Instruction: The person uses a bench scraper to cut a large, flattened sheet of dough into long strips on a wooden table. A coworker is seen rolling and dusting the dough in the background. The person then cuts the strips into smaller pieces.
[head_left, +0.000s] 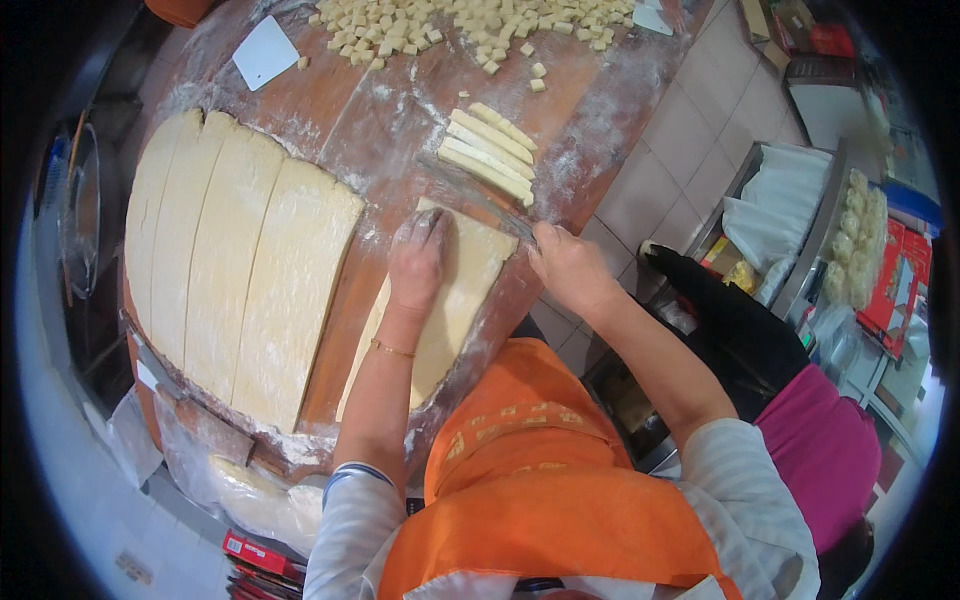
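Observation:
My right hand (568, 264) grips the handle of a long knife, its fingers wrapped around it. The knife's blade (491, 201) lies past the far edge of a flat dough slab (469, 300), between the slab and several cut dough strips (487, 154). My left hand (420, 251) rests on the slab near that far edge, fingers bent and close together; its palm side is hidden. To the left, a large dough sheet (217, 277) is divided by long cuts into wide bands, with bare wood between it and the slab.
Many small dough cubes (465, 26) cover the far end of the floured wooden table (390, 112), near a white scraper (266, 52). A metal-bladed tool (214, 431) lies at the near left edge. A person in a pink garment (825, 450) is close on my right, beside shelving.

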